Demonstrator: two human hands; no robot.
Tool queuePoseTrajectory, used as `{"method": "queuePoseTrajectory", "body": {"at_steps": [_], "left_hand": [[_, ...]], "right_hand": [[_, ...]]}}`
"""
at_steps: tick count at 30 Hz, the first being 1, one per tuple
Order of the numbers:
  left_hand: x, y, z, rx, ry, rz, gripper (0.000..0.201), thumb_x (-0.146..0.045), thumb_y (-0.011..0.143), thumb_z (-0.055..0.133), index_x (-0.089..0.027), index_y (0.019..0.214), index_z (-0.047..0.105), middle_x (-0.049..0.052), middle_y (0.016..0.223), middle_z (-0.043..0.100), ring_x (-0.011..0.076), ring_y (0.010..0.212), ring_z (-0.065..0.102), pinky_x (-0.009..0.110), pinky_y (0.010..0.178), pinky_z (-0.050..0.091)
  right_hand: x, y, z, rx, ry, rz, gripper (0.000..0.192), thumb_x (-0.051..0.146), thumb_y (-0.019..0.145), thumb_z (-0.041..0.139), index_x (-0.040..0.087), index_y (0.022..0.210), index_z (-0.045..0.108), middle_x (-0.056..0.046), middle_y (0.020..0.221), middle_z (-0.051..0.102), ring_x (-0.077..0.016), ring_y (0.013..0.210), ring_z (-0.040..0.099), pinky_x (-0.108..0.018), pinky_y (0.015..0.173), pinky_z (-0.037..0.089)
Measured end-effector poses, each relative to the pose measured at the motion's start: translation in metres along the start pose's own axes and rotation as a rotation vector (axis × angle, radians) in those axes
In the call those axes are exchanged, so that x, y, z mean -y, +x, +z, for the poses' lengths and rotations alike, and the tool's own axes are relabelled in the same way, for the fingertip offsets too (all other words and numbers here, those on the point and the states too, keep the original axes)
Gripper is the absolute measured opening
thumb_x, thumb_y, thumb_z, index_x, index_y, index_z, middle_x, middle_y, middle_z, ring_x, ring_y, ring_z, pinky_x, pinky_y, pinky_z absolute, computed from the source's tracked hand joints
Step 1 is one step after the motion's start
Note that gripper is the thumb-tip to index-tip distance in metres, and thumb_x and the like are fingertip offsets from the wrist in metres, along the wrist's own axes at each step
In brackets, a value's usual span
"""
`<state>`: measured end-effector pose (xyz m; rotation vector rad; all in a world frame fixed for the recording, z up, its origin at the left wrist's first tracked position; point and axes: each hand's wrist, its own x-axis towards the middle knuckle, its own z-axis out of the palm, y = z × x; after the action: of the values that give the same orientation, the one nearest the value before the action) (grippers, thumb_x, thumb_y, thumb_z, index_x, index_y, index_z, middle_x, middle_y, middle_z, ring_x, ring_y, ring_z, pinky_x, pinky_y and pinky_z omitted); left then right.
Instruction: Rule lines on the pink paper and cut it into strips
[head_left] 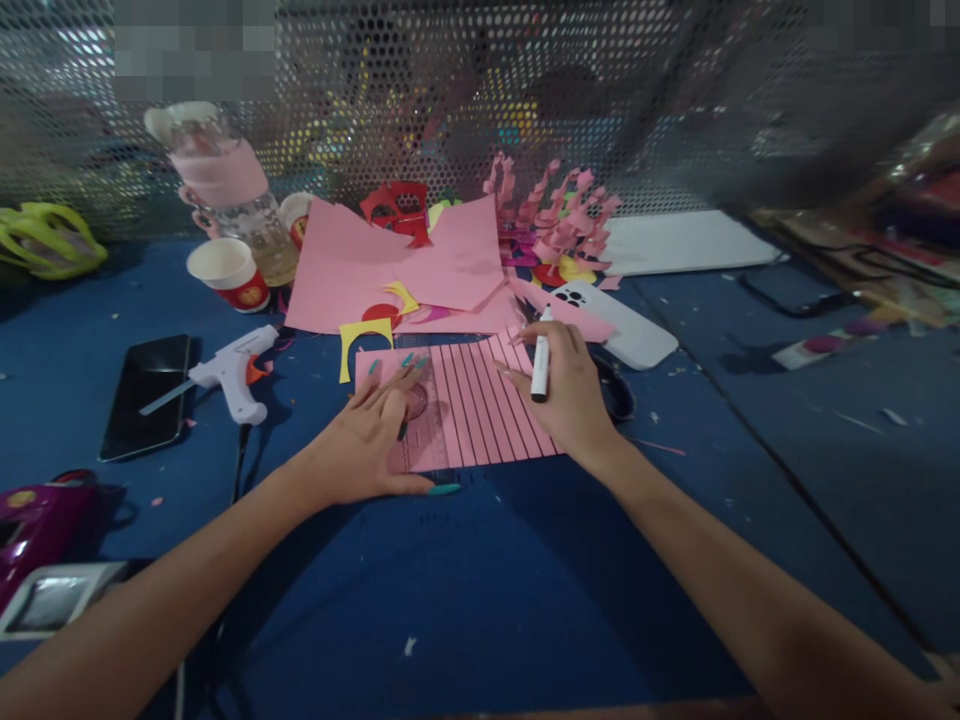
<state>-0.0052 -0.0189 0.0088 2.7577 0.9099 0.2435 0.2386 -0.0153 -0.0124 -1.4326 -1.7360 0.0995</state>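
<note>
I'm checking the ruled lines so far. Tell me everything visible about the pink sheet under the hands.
The pink sheet looks like thin paper, lying flat on the blue table. Dark parallel lines cover most of it, dividing it into narrow strips. The left hand presses a clear ruler onto its left part; the right hand, holding a white marker, rests on its right part. Its far edge meets loose pink paper pieces.

Blue surface (465, 600) lies open nearside; glue gun (232, 375), phone (146, 395) crowd left, paper scraps (420, 265) block behind.
</note>
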Motion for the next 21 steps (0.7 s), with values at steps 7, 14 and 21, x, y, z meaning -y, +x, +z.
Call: {"method": "queuePoseTrajectory", "body": {"at_steps": [7, 14, 21], "left_hand": [[-0.0005, 0.0000, -0.0011, -0.002, -0.008, 0.008, 0.077, -0.073, 0.073, 0.047, -0.013, 0.121, 0.036, 0.026, 0.147, 0.024, 0.0335, 0.137, 0.022, 0.055, 0.112, 0.018], [-0.0001, -0.0001, -0.0006, 0.004, -0.002, 0.000, 0.080, -0.073, 0.072, 0.049, -0.012, 0.121, 0.036, 0.027, 0.146, 0.025, 0.0337, 0.137, 0.021, 0.056, 0.112, 0.017], [0.0005, -0.0006, -0.0002, -0.005, -0.024, -0.003, 0.084, -0.074, 0.071, 0.048, -0.011, 0.126, 0.032, 0.027, 0.146, 0.026, 0.0338, 0.137, 0.022, 0.055, 0.111, 0.018]], "right_hand": [[-0.0017, 0.0003, 0.0006, 0.003, -0.006, -0.002, 0.020, 0.017, 0.078, 0.058, 0.024, 0.091, 0.045, -0.007, 0.092, 0.053, -0.0260, 0.089, 0.054, -0.046, 0.080, 0.046], [-0.0010, 0.0003, 0.0004, -0.005, -0.024, -0.017, 0.019, 0.016, 0.079, 0.058, 0.025, 0.090, 0.045, -0.006, 0.090, 0.052, -0.0246, 0.086, 0.055, -0.044, 0.078, 0.048], [-0.0011, 0.0004, 0.0010, -0.002, -0.031, -0.031, 0.020, 0.016, 0.078, 0.058, 0.025, 0.090, 0.044, -0.006, 0.090, 0.053, -0.0252, 0.088, 0.054, -0.045, 0.078, 0.047]]}}
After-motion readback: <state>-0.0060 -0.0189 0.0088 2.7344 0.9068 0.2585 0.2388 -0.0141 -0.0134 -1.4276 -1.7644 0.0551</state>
